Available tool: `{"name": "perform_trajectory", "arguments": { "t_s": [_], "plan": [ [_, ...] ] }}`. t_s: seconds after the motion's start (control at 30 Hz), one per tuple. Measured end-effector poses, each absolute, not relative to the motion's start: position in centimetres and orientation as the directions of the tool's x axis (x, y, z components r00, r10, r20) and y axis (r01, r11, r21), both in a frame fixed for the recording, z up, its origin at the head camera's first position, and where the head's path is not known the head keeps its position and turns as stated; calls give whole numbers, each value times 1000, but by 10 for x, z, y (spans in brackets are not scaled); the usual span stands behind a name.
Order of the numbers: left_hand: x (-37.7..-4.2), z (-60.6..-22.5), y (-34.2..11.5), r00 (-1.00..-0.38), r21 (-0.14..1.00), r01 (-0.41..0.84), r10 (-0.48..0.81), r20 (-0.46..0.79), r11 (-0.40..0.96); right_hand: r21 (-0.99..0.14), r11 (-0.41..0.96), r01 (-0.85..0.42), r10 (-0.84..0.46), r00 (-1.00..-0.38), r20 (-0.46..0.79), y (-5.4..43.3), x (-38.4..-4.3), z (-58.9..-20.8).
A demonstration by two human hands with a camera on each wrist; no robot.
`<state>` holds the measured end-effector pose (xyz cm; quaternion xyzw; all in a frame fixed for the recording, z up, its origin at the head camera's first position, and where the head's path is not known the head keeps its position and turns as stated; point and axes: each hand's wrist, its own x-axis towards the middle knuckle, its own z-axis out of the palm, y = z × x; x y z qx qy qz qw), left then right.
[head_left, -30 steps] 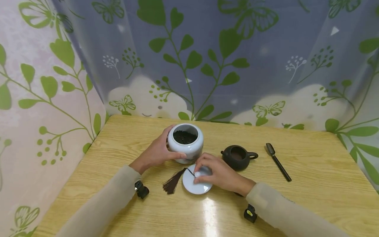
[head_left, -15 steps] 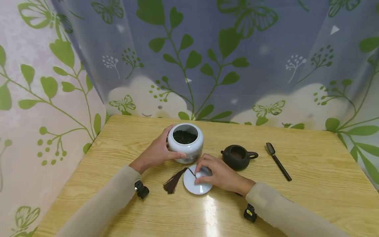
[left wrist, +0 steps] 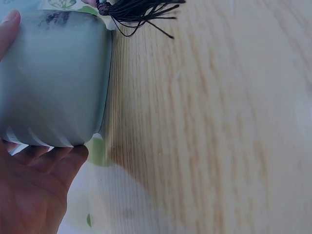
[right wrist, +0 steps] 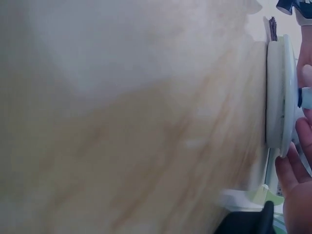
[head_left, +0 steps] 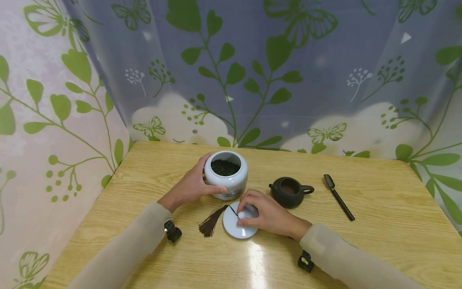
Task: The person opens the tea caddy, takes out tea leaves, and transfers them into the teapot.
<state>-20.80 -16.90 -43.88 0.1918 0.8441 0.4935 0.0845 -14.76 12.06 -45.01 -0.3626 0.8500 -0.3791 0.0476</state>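
Observation:
My left hand point(head_left: 189, 182) grips a white porcelain tea jar point(head_left: 228, 184), thumb across its front and fingers round the far left side. Dark tea leaves point(head_left: 225, 167) show through its uncovered mouth. In the left wrist view the jar point(left wrist: 56, 78) stands on the wood with my fingers against its wall. Just in front, the white jar lid point(head_left: 232, 230) lies on the table, knob up. My right hand point(head_left: 265, 212) pinches that knob between thumb and forefinger. In the right wrist view other fingertips are right at the rim of the lid point(right wrist: 275, 97).
A dark brown tassel point(head_left: 210, 224) hangs off the lid's knob to the left. Right of the jar is a small black teapot point(head_left: 286, 196), uncovered, handle pointing right. Farther right lies a black tea scoop point(head_left: 339, 198). Patterned cloth point(head_left: 252, 100) borders the wooden table point(head_left: 162, 265).
The lid has shifted very slightly on the table under my right hand. My left hand and the jar have not visibly moved.

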Motion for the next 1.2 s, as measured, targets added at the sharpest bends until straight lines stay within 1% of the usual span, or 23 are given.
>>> {"name": "perform_trajectory", "arguments": {
  "t_s": [0.17, 0.37, 0.63, 0.87, 1.2],
  "plan": [
    [-208, -439, -169, -915, 863, 237, 401, 44, 447, -697, 418, -583, -639, -734, 231, 123, -145, -446],
    [-208, -438, -167, -909, 874, 240, 414, 50, 423, -697, 396, -598, -625, -731, 273, 131, -142, -438],
    [-208, -439, -167, -909, 877, 237, 415, 48, 418, -737, 383, -557, -573, -769, 283, 150, -139, -426],
    [-208, -439, -168, -911, 877, 226, 412, 35, 423, -730, 382, -566, -543, -777, 318, 173, -139, -419],
    [-208, -439, -168, -907, 881, 226, 420, 35, 416, -741, 421, -523, -482, -821, 305, 208, -139, -405]
  ]
}}
